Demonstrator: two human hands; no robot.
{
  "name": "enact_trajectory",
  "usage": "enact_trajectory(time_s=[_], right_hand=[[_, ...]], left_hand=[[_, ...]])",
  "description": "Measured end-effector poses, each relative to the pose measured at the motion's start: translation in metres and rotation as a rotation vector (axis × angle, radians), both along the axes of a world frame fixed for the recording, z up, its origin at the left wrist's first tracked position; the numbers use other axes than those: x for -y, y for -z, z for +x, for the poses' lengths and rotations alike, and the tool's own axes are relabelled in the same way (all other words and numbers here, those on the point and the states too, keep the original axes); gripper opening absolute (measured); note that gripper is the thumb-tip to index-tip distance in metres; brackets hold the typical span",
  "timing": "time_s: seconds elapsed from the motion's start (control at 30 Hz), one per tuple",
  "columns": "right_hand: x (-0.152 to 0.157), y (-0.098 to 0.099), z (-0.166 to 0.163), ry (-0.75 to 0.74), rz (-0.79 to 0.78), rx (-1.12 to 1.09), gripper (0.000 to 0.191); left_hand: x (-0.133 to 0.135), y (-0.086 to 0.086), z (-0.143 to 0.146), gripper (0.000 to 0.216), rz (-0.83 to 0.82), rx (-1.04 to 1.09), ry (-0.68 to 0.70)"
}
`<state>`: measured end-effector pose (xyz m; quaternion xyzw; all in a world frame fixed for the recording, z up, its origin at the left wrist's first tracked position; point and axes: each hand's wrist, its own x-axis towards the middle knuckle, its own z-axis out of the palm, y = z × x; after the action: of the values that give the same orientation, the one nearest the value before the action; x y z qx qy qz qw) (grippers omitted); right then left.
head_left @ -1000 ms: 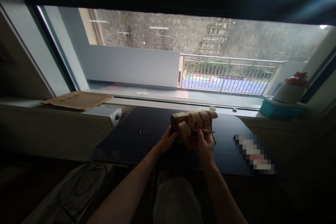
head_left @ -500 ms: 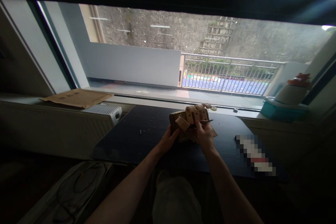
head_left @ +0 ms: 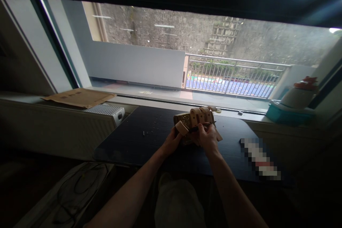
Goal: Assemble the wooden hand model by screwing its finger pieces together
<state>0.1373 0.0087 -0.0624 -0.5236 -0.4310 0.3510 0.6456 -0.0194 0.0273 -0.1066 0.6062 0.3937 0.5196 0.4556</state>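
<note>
Above the dark table, a glittery gold-brown object carries several looped beige bands with small holes in them. Its exact kind is unclear. My left hand grips its lower left side, by a folded beige flap. On the right, my right hand is closed around a slim dark pointed tool, whose thin tip sticks out to the right. This hand rests against the front of the banded object, and the fingertips are partly hidden.
Small scraps lie on the dark table. A pixelated flat item is at its right. Behind are a brown paper envelope on a radiator, and a teal box under a white, red-topped container.
The view has shifted slightly. My hands keep their hold, and the banded object is tilted very little differently; the tool remains in my right hand.
</note>
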Motion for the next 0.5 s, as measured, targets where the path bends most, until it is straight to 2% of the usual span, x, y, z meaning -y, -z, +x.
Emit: enact_trajectory(time_s=[0.17,0.3,0.4,0.5], right_hand=[[0.008,-0.013,0.004,-0.007,0.019,0.016,0.03],[0.027,-0.037,0.014,0.063,0.09,0.257,0.022],[0.035,-0.051,0.016,0.004,0.169,0.47,0.018],[0.031,-0.059,0.011,-0.133,0.197,0.654,0.017]], left_hand=[[0.002,-0.004,0.001,0.058,-0.05,0.01,-0.004],[0.003,-0.007,0.002,0.053,-0.108,-0.021,-0.043],[0.007,-0.012,0.002,0.053,-0.112,-0.026,-0.053],[0.011,-0.017,0.003,0.05,-0.141,-0.021,-0.059]])
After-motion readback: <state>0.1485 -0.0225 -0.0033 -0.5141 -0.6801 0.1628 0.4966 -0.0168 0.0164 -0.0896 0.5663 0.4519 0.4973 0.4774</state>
